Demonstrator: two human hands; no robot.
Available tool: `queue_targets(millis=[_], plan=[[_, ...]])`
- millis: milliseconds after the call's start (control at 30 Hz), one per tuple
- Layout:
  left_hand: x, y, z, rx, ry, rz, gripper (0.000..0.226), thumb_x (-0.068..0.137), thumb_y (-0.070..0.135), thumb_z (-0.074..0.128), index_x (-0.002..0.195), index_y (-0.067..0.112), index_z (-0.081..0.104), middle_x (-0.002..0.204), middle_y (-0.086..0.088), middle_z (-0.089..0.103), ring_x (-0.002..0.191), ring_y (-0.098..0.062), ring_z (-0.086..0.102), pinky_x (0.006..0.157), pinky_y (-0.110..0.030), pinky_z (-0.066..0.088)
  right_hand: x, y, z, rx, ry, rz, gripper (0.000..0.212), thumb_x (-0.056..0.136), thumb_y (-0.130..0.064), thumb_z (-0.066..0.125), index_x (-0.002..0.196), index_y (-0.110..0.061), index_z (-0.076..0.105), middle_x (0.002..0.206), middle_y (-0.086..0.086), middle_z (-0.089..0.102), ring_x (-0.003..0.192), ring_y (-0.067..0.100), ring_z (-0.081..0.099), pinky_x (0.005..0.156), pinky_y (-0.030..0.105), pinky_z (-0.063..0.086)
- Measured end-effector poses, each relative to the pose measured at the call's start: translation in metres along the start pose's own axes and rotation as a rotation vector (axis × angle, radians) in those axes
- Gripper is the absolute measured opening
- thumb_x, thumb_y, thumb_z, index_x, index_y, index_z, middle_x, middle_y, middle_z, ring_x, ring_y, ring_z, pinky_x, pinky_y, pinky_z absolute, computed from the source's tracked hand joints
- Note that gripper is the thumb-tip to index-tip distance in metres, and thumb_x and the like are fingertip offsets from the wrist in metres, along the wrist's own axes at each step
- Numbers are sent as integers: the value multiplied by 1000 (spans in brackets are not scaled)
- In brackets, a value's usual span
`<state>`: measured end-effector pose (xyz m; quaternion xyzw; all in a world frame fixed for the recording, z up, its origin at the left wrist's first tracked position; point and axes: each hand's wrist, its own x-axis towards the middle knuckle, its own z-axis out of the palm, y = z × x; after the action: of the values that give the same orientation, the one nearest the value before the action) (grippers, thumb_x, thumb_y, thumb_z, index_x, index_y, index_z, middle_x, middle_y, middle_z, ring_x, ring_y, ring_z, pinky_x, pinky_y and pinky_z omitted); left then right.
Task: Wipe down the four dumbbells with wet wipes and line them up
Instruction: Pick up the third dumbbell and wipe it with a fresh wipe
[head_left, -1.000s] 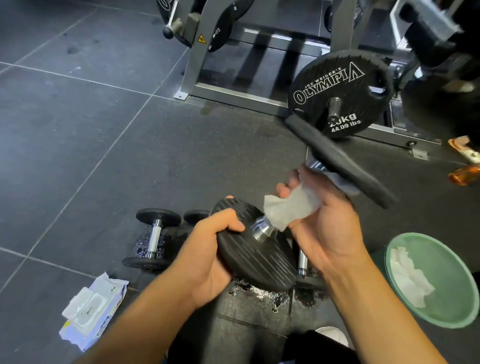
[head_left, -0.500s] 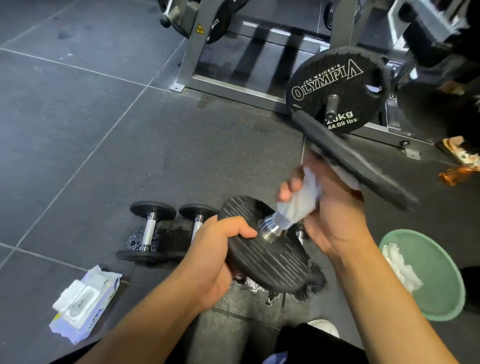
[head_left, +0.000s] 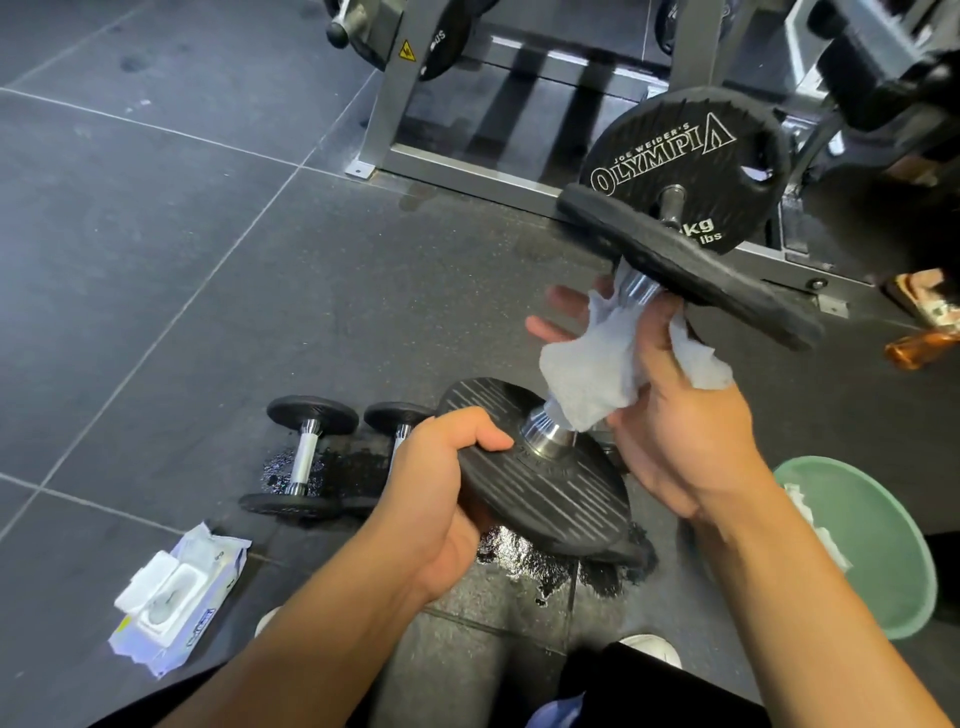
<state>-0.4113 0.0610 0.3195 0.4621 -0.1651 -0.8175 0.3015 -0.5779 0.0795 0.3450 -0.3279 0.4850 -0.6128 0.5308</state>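
One tilted black chrome-handled dumbbell (head_left: 550, 493) held: left hand (head_left: 441, 493) grips its near plate; right hand (head_left: 675, 431) curls a white wet wipe (head_left: 587, 374) round the handle.

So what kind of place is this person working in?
Most likely a gym: there is a round black Olympia weight plate, a grey steel rack, and small black dumbbells with chrome handles lying on the dark tiled floor.

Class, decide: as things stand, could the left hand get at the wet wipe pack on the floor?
Probably not yet. The left hand grips the near plate of the dumbbell, so it is busy. Otherwise, nothing lies between it and the wipe pack.
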Motion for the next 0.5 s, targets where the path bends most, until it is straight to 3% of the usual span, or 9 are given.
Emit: queue_targets(millis=[100, 133, 167, 200, 233, 267, 300, 400, 500], plan=[[0, 4, 2, -32, -15, 29, 48, 54, 7, 62, 102, 3, 65, 91, -18, 67, 84, -31, 66, 81, -42, 59, -5, 2, -3, -83, -74, 64, 57, 98, -46, 48, 145, -15, 51, 135, 3, 70, 122, 20, 68, 100, 29, 54], [1, 5, 1, -42, -13, 35, 49, 54, 7, 62, 102, 3, 64, 91, -18, 67, 82, -30, 66, 78, -40, 60, -5, 6, -6, -233, -38, 75, 47, 99, -48, 47, 135, -19, 61, 123, -6, 75, 111, 8, 71, 91, 20, 54], [2, 6, 1, -49, -3, 41, 49, 53, 8, 62, 102, 3, 63, 91, -17, 66, 80, -29, 65, 75, -39, 59, -4, 8, -7, -398, 7, 67, 30, 103, -48, 45, 112, -30, 68, 103, -14, 76, 91, -3, 69, 78, 13, 51], [3, 8, 0, -50, 12, 47, 49, 53, 8, 62, 102, 3, 62, 89, -16, 65, 77, -28, 65, 73, -38, 59, -1, 11, -9, -533, 80, 48, 30, 107, -45, 43, 86, -36, 62, 83, -14, 67, 71, -6, 58, 65, 14, 45], [3, 9, -1, -47, 28, 53, 48, 53, 8, 63, 101, 4, 61, 87, -15, 65, 75, -27, 65, 72, -38, 58, 0, 13, -10, -768, 121, 19, 39, 109, -40, 41, 72, -36, 51, 75, -12, 52, 61, -1, 49, 58, 17, 38], [3, 10, -2, -43, 36, 57, 49, 53, 9, 63, 101, 4, 61, 88, -15, 65, 76, -27, 65, 72, -39, 58, 0, 13, -11, -825, 157, -9, 42, 109, -38, 41, 69, -33, 49, 76, -7, 46, 57, 1, 45, 55, 17, 35], [3, 10, -3, -38, 38, 59, 50, 52, 9, 63, 102, 4, 61, 90, -16, 65, 79, -29, 65, 74, -40, 59, 0, 9, -10, -828, 190, -18, 41, 109, -39, 40, 72, -26, 52, 78, -3, 47, 57, 2, 46, 54, 17, 35], [2, 9, -5, -24, 32, 61, 49, 52, 10, 63, 100, 3, 61, 93, -19, 65, 83, -32, 65, 74, -42, 59, 1, 6, -13, -666, 373, 71, 47, 108, -50, 41, 87, -13, 61, 81, 1, 65, 68, 10, 56, 63, 32, 45], [1, 9, -5, -5, 8, 66, 43, 54, 9, 63, 97, 3, 63, 89, -18, 66, 76, -30, 67, 68, -39, 60, -1, 8, -10, -261, 353, 58, 23, 107, -29, 51, 99, -17, 69, 87, -5, 77, 85, 13, 72, 72, 32, 58]])
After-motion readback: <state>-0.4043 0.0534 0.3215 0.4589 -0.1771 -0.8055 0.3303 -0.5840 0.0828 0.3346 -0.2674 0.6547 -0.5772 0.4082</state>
